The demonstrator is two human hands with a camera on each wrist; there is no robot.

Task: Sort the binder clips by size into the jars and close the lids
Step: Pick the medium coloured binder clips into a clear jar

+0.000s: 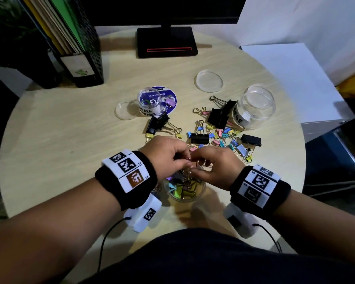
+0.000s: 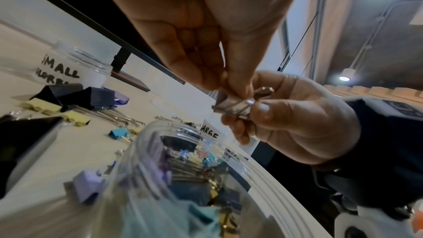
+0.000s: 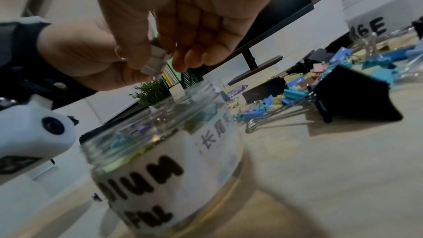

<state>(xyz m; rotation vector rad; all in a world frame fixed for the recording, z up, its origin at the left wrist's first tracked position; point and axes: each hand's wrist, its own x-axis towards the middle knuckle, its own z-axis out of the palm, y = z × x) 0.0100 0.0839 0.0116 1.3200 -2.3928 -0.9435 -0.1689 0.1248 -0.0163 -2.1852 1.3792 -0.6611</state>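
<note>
Both hands meet just above the open medium jar, which holds several coloured clips. Between them is a pale binder clip, also seen as the pale binder clip in the right wrist view. My left hand pinches it from above with its fingertips. My right hand pinches it from the side, thumb on top. Loose small and medium coloured clips lie in a pile beyond the hands, with large black clips among them. The small jar and the large jar stand open.
Two clear lids lie on the round wooden table. A monitor stand is at the back, a black file holder at back left, a white box off the right edge.
</note>
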